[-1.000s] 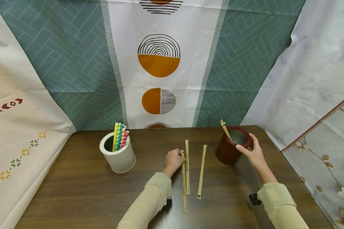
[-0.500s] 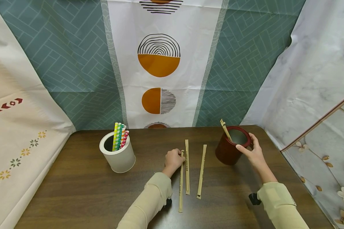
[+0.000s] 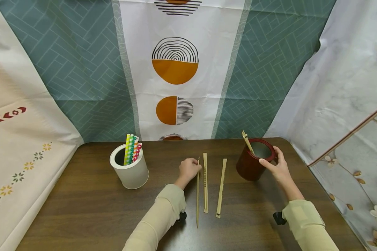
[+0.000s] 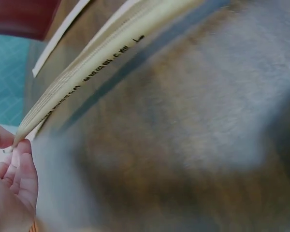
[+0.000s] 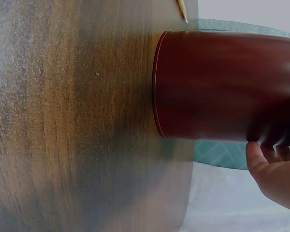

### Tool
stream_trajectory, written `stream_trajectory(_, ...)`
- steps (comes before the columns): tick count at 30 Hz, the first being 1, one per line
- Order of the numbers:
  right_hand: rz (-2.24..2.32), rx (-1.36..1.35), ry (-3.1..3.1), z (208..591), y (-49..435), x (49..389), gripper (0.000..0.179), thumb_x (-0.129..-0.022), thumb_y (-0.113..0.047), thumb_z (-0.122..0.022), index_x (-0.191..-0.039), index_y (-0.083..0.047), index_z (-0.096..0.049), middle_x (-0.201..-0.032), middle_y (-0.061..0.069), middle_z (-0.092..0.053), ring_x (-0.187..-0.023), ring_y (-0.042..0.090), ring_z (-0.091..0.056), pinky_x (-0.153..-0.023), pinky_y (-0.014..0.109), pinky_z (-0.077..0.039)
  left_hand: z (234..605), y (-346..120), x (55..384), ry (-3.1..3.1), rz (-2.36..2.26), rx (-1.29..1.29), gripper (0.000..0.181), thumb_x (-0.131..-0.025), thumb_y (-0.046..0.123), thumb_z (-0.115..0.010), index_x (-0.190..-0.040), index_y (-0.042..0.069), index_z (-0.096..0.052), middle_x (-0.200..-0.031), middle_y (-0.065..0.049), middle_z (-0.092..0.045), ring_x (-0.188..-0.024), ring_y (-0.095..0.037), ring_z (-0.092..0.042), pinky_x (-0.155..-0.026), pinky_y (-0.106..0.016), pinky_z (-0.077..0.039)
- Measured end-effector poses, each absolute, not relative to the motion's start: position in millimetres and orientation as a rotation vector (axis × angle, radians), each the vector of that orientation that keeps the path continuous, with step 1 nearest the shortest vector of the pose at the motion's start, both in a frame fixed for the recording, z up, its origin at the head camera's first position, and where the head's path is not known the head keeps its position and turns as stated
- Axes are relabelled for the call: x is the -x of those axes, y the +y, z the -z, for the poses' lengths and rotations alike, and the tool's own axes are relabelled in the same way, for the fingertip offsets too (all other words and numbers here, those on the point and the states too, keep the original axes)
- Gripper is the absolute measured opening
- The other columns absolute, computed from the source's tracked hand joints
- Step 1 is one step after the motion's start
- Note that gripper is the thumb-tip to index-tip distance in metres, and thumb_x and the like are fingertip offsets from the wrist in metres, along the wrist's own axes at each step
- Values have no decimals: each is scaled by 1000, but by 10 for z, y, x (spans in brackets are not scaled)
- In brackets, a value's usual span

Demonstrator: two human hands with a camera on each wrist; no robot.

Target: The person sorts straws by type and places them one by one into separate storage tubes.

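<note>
My left hand (image 3: 188, 169) pinches the far end of a slim paper-wrapped straw (image 3: 197, 202) between thumb and fingertips. In the left wrist view, black print runs along this straw's wrapper (image 4: 87, 75), and a shadow falls on the table beside it. A second wrapped straw (image 3: 205, 184) lies just to its right, and a third wrapped straw (image 3: 221, 188) lies farther right. My right hand (image 3: 278, 170) grips a dark red cup (image 3: 249, 167), thumb at the rim and fingers around its right side. One wrapped straw (image 3: 247, 143) leans inside that cup, its lower end hidden.
On the left stands a white cup (image 3: 134, 176) holding several patterned paper straws (image 3: 132, 150). The brown wooden table (image 3: 91, 209) meets a patterned cloth backdrop (image 3: 94, 69) at the back. More cloth hangs on both sides.
The pinched straw has shifted left, away from the straw beside it, and turned onto its narrow edge. The left hand has risen slightly. The right hand and red cup stay put.
</note>
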State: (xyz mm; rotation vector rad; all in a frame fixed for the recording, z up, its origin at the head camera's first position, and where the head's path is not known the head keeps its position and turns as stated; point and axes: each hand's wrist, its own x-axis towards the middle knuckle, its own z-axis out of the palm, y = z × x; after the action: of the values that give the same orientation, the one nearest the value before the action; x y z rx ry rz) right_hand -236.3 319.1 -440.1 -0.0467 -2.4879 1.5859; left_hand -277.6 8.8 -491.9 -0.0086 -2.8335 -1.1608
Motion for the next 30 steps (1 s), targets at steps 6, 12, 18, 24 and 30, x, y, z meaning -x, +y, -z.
stream_trajectory(6, -1589, 36, -2486, 4416, 3204, 2367, 75, -83, -18, -59, -139, -2, -12, -137, 22, -26, -120, 36, -30, -73, 2, -31, 4828, 65, 2854, -2784, 1248, 41, 13, -73, 19, -60, -81, 10, -66, -74, 0, -68, -68, -14, -61, -64, -30, -45)
stream_trajectory(12, -1583, 34, -2496, 4415, 3208, 2358, 76, -83, -18, -59, -140, -3, -11, -137, 22, -25, -121, 36, -29, -73, 3, -31, 4719, 45, 2930, -2727, 1294, 65, 14, -72, 21, -60, -81, 11, -66, -75, 0, -67, -70, -15, -60, -65, -29, -44)
stream_trajectory(18, -1590, 28, -2492, 4412, 3206, 2353, 76, -83, -18, -59, -140, -4, -11, -137, 22, -25, -121, 36, -30, -72, 2, -31, 4565, 37, 2977, -2674, 1350, 77, 14, -73, 20, -59, -82, 11, -65, -75, -1, -66, -71, -15, -58, -64, -27, -43)
stream_trajectory(24, -1575, 27, -2497, 4417, 3209, 2355, 76, -83, -18, -59, -140, -4, -11, -137, 22, -26, -121, 36, -30, -73, 3, -31, 4411, 45, 3014, -2614, 1463, 60, 12, -76, 20, -57, -81, 10, -62, -76, -1, -63, -69, -13, -54, -63, -24, -41)
stream_trajectory(30, -1577, 22, -2494, 4412, 3209, 2354, 76, -83, -17, -59, -140, -4, -11, -136, 22, -27, -119, 36, -31, -73, 3, -31, 4205, 46, 3052, -2541, 1600, 40, 11, -77, 19, -56, -81, 9, -61, -74, -2, -62, -67, -12, -52, -58, -22, -40)
